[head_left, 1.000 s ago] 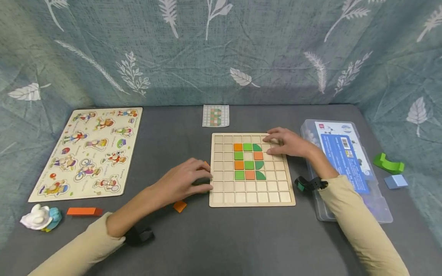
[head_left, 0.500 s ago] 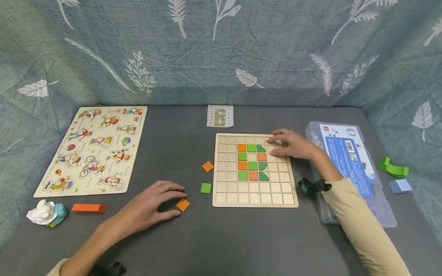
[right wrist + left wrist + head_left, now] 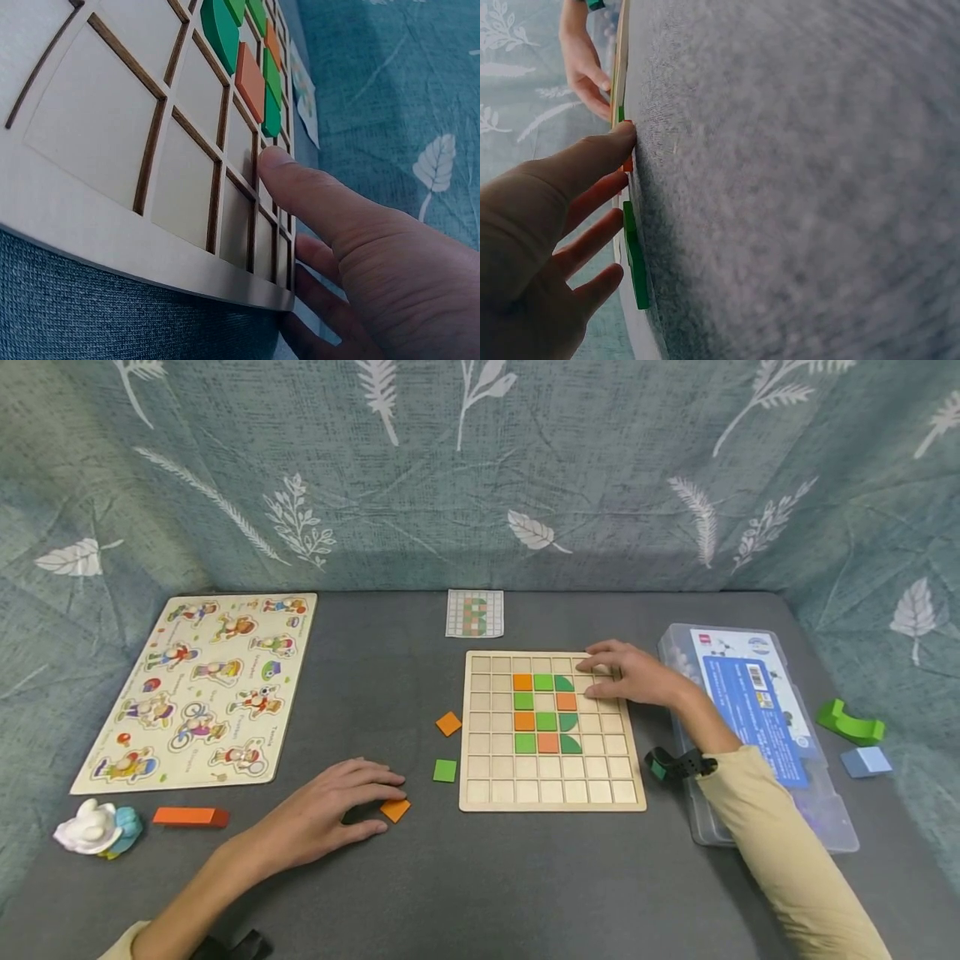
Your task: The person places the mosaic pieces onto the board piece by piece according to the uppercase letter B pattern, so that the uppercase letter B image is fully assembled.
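My left hand [image 3: 330,810] lies low over the table with loosely bent fingers. Its index fingertip is right at an orange square tile [image 3: 396,811], and the thumb is beside it. Nearer the board are a green square tile [image 3: 444,771] and another orange tile [image 3: 448,723]. The wooden grid board [image 3: 551,792] bears orange and green squares and dark green quarter-rounds [image 3: 570,744] in its middle. At the board's upper right my right hand [image 3: 637,675] rests, its thumb [image 3: 307,176] extended over the grid and its other fingers by the far edge.
A small pattern card [image 3: 475,613] lies behind the board. To the left are a picture puzzle board [image 3: 217,693], a white and blue figurine [image 3: 97,828] and an orange block [image 3: 191,817]. A plastic case [image 3: 757,710], green arch [image 3: 850,722] and blue block [image 3: 866,762] stand right.
My left hand has drawn back from the board's left edge toward the lower-left orange tile, uncovering the green tile and the other orange tile. My right hand has stayed on the board.
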`<state>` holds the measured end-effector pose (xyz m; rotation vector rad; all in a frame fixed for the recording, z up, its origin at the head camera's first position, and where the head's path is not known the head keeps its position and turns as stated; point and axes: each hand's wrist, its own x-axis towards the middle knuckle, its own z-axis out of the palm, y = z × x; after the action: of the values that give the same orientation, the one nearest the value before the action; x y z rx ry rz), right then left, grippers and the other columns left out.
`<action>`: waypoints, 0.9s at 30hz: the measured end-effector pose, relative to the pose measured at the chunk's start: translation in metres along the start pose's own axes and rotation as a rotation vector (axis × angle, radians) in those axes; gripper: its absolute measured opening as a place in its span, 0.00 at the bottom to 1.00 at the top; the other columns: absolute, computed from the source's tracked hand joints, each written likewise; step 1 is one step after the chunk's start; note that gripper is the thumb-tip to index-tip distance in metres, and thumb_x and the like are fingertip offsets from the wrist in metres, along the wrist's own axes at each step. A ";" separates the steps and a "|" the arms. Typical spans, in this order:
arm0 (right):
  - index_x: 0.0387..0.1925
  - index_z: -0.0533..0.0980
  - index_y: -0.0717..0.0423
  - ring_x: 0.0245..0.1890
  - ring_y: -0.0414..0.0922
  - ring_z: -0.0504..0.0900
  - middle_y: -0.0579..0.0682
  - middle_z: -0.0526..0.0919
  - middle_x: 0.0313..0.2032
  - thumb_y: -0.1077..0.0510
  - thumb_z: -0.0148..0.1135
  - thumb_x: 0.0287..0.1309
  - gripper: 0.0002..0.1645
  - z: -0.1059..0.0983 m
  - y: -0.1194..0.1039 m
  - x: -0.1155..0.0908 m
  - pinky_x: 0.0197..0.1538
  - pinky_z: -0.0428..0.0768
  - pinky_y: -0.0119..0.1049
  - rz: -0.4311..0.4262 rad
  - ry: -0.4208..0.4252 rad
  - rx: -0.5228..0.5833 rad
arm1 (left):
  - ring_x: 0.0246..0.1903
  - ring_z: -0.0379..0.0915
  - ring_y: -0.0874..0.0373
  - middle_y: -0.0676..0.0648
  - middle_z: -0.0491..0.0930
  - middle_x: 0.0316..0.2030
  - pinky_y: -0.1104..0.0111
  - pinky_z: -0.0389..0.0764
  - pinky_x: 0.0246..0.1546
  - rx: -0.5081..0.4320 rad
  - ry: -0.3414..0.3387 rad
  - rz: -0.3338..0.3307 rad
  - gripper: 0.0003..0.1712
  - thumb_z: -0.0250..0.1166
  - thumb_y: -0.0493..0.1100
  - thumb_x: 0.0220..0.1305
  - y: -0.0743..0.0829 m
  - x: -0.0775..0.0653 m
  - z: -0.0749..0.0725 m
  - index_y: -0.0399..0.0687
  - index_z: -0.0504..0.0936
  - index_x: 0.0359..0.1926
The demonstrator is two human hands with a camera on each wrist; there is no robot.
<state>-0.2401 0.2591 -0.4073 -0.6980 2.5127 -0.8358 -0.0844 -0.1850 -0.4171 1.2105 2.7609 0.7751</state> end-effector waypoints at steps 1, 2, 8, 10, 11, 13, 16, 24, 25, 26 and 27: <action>0.62 0.73 0.60 0.69 0.66 0.57 0.66 0.61 0.69 0.55 0.64 0.62 0.28 0.000 0.000 0.000 0.65 0.63 0.64 0.002 0.000 -0.002 | 0.58 0.72 0.56 0.56 0.79 0.56 0.56 0.73 0.55 -0.005 0.001 0.005 0.24 0.73 0.45 0.54 0.000 0.000 0.000 0.59 0.82 0.54; 0.62 0.73 0.60 0.69 0.67 0.57 0.66 0.61 0.69 0.55 0.64 0.62 0.28 0.000 0.001 0.000 0.65 0.63 0.64 0.002 0.002 -0.002 | 0.58 0.72 0.56 0.56 0.79 0.56 0.57 0.73 0.55 -0.009 0.002 0.010 0.24 0.73 0.45 0.54 -0.001 0.000 0.000 0.59 0.82 0.54; 0.61 0.73 0.60 0.68 0.67 0.58 0.67 0.61 0.68 0.55 0.64 0.62 0.27 -0.001 0.002 -0.001 0.64 0.63 0.64 -0.010 0.006 -0.008 | 0.57 0.72 0.56 0.56 0.80 0.55 0.57 0.72 0.55 -0.020 0.013 0.034 0.23 0.73 0.43 0.54 -0.003 0.001 0.000 0.59 0.82 0.53; 0.61 0.73 0.61 0.68 0.67 0.59 0.67 0.61 0.68 0.56 0.64 0.62 0.27 -0.001 0.003 -0.001 0.64 0.63 0.64 -0.014 0.005 -0.009 | 0.56 0.72 0.57 0.56 0.80 0.54 0.57 0.72 0.54 -0.018 0.015 0.039 0.23 0.73 0.42 0.54 -0.003 0.002 0.000 0.58 0.82 0.52; 0.61 0.73 0.61 0.68 0.67 0.59 0.67 0.62 0.68 0.56 0.64 0.62 0.27 -0.001 0.003 -0.001 0.64 0.64 0.64 -0.015 0.006 -0.007 | 0.56 0.73 0.58 0.57 0.81 0.53 0.58 0.72 0.54 -0.020 0.016 0.041 0.22 0.73 0.42 0.54 -0.003 0.002 0.000 0.58 0.82 0.52; 0.61 0.73 0.61 0.68 0.67 0.59 0.67 0.62 0.68 0.56 0.64 0.62 0.27 -0.001 0.003 -0.001 0.64 0.63 0.64 -0.015 0.005 -0.007 | 0.53 0.73 0.60 0.59 0.81 0.50 0.60 0.72 0.54 -0.026 0.016 0.043 0.21 0.73 0.41 0.54 -0.004 0.004 0.000 0.59 0.83 0.51; 0.61 0.73 0.61 0.68 0.66 0.59 0.66 0.62 0.68 0.55 0.64 0.62 0.28 0.000 0.002 0.000 0.64 0.63 0.64 -0.012 0.004 -0.005 | 0.50 0.74 0.64 0.62 0.81 0.46 0.65 0.69 0.58 -0.044 0.022 0.048 0.18 0.73 0.41 0.54 -0.005 0.007 0.000 0.60 0.84 0.48; 0.61 0.73 0.60 0.68 0.67 0.59 0.67 0.61 0.68 0.55 0.64 0.62 0.27 0.001 0.001 0.001 0.63 0.64 0.64 -0.015 0.000 -0.005 | 0.45 0.74 0.64 0.60 0.83 0.41 0.65 0.75 0.48 -0.014 0.074 0.122 0.13 0.72 0.46 0.56 0.008 0.053 0.006 0.57 0.86 0.43; 0.61 0.73 0.60 0.68 0.67 0.59 0.67 0.61 0.68 0.55 0.64 0.62 0.27 0.001 0.001 0.001 0.63 0.64 0.64 -0.015 -0.001 -0.001 | 0.45 0.74 0.63 0.59 0.83 0.41 0.64 0.76 0.49 0.018 0.071 0.145 0.12 0.72 0.47 0.57 0.012 0.062 0.009 0.57 0.86 0.43; 0.61 0.73 0.60 0.68 0.66 0.59 0.66 0.61 0.68 0.55 0.64 0.62 0.27 0.001 0.001 0.001 0.64 0.64 0.64 -0.015 -0.002 -0.001 | 0.45 0.75 0.62 0.58 0.84 0.41 0.63 0.76 0.49 0.050 0.064 0.174 0.12 0.71 0.47 0.57 0.016 0.071 0.013 0.55 0.86 0.44; 0.61 0.73 0.60 0.69 0.66 0.58 0.66 0.61 0.68 0.54 0.63 0.62 0.28 0.000 0.001 0.002 0.64 0.64 0.64 -0.016 -0.004 -0.003 | 0.45 0.75 0.62 0.58 0.84 0.40 0.63 0.76 0.49 0.086 0.055 0.203 0.12 0.70 0.48 0.58 0.021 0.079 0.017 0.55 0.86 0.43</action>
<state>-0.2416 0.2589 -0.4088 -0.7210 2.5081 -0.8360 -0.1220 -0.1106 -0.4093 1.5276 2.7711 0.7202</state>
